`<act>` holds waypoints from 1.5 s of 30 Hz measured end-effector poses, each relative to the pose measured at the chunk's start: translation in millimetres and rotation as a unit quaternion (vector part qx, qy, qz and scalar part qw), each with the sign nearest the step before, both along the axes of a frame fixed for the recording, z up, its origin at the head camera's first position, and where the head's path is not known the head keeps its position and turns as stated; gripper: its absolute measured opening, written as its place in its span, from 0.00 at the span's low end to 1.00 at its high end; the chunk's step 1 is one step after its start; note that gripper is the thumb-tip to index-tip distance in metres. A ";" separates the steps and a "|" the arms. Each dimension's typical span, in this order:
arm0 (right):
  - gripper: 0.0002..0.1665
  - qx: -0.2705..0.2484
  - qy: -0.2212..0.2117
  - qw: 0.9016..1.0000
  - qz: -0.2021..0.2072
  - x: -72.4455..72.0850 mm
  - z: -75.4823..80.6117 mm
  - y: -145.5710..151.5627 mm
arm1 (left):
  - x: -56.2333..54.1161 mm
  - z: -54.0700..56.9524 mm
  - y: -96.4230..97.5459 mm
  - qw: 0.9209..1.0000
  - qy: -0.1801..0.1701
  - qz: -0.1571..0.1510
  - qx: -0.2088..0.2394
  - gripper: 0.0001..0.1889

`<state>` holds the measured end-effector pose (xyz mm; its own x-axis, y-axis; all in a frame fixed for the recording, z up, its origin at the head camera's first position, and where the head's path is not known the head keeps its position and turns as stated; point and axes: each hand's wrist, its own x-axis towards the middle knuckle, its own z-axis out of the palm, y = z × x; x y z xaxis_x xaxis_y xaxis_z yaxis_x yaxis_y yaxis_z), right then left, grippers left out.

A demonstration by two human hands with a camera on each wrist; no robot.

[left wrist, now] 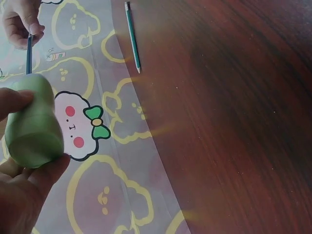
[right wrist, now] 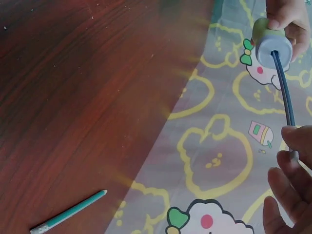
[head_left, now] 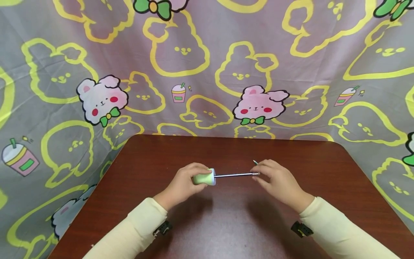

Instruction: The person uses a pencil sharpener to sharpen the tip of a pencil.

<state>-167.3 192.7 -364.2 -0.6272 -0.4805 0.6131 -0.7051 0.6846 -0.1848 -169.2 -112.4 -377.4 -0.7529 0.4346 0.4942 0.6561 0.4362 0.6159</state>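
Note:
My left hand [head_left: 182, 184] grips a light green, rounded pencil sharpener [head_left: 203, 178], held on its side above the table. A dark blue pencil [head_left: 233, 175] goes into the hole in the sharpener's pale end face, which the right wrist view shows; the inserted tip is hidden. Thumb and forefinger of my right hand [head_left: 280, 182] pinch this pencil near its eraser end, the other fingers loosely bent. Beyond that hand a green pencil [right wrist: 70, 211] lies on the table, mostly covered by the fingers in the head view.
The dark brown wooden table [head_left: 155, 154] has rounded far corners. A grey curtain [head_left: 207, 64] printed with yellow outlines and pink-cheeked bunny faces hangs behind and along both sides. Each forearm carries a small black device at the wrist.

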 end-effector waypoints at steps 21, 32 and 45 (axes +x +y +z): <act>0.25 0.055 0.198 0.976 0.077 -1.6 -15.1 -5.8 | 2.8 4.2 2.0 0.998 -0.063 -0.017 -0.016 0.19; 0.05 0.054 -0.146 0.987 0.043 7.5 6.7 -9.6 | 2.2 -2.1 1.6 0.992 0.103 -0.022 -0.073 0.19; 0.15 0.077 -0.108 0.991 -0.009 1.3 9.2 -7.7 | -0.7 1.2 1.9 0.998 0.029 0.007 -0.049 0.19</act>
